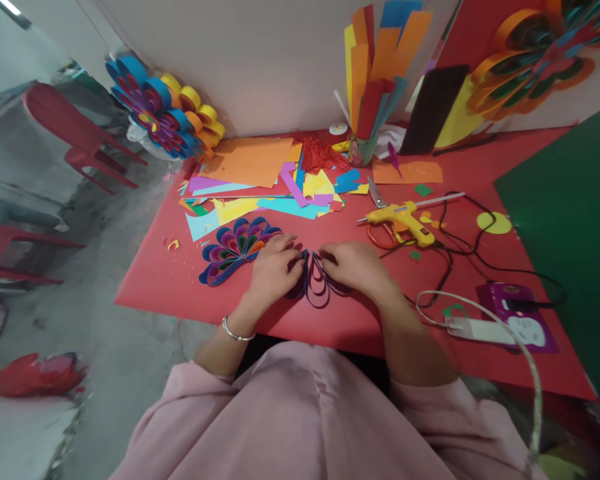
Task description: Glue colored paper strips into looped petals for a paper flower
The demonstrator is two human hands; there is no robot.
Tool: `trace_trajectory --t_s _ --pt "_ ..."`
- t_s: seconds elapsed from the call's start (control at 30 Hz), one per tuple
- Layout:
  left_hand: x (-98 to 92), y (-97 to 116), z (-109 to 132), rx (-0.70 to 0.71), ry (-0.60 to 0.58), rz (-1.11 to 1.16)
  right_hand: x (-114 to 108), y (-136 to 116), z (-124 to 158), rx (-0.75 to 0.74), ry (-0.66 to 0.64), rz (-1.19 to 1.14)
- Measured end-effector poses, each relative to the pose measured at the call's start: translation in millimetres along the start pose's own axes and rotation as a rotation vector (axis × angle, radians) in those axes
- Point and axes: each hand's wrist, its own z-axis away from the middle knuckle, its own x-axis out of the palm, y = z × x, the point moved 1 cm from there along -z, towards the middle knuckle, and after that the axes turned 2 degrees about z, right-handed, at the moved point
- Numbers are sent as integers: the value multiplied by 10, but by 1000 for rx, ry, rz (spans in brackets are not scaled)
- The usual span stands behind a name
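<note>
Both of my hands are bent over looped paper petals (318,287) at the front of the red table (180,267). My left hand (277,267) has its fingers curled on the petals' left side, with a bracelet on that wrist. From the right, my right hand (353,263) pinches the petals near their pointed inner ends. The petals are dark-edged, with pinkish loops nested inside. Just left of my left hand lies a half-round paper flower (235,250) of blue, purple, green and orange loops. Fingers partly hide the petals.
A yellow glue gun (403,220) with a trailing black cord lies at right, beside scissors (376,193). A power strip (485,330) sits near the right edge. Paper scraps (300,193) and a cup of paper strips (363,148) stand behind. A green board (570,233) leans at right.
</note>
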Motion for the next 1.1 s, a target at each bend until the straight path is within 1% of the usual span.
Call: trace_trajectory --t_s 0.13,0.23,0.43,0.57,0.67,0.8,0.93,1.03,1.1 --pt "38 36 -60 6 -14 -27 48 -31 -39 -7 14 24" --pt "48 22 -72 1 -17 -7 85 -39 -63 -18 27 26" --pt "72 -44 -31 -91 -48 151 125 -43 -75 -54 82 -7" --pt "100 -83 12 -78 -45 268 134 -36 -76 -65 92 -17" --pt "124 -113 60 -102 -25 285 134 -29 -81 -71 98 -20" --pt "119 -147 183 -157 1 273 156 -24 -91 -77 105 -45" --pt "70 -174 392 -185 46 264 232 -52 -107 -118 116 -98" --pt "19 -222 585 -188 110 266 304 -141 -157 -163 102 -169" --pt "-33 -284 718 -182 152 248 329 -264 -223 -189 90 -191"
